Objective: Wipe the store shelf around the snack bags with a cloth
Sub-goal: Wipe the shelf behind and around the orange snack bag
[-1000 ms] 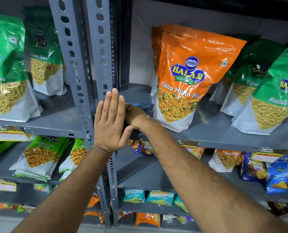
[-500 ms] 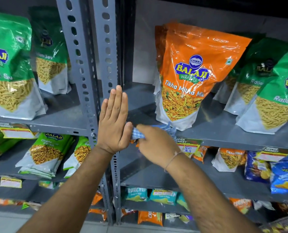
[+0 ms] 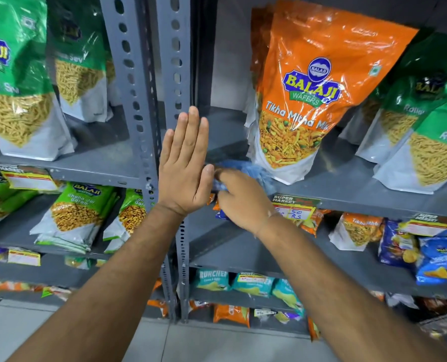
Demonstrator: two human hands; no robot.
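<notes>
My left hand point(image 3: 184, 163) is flat and open, fingers up, pressed against the grey slotted upright point(image 3: 174, 74) of the rack. My right hand point(image 3: 239, 198) is closed on a blue checked cloth point(image 3: 253, 172) at the front edge of the grey shelf point(image 3: 347, 189), just right of the upright. The cloth lies bunched on the shelf, touching the lower left corner of an orange Balaji snack bag point(image 3: 313, 100) that stands upright. Green snack bags point(image 3: 426, 121) stand to its right.
More green bags point(image 3: 16, 79) stand on the left bay's shelf. A price label point(image 3: 294, 206) hangs on the shelf edge next to my right wrist. Lower shelves hold several small snack packs point(image 3: 436, 257). Tiled floor point(image 3: 217, 343) lies below.
My right hand pulled the cloth from deeper on the shelf out to the front edge, then shifted slightly right toward the orange bag. My left hand stayed flat on the upright.
</notes>
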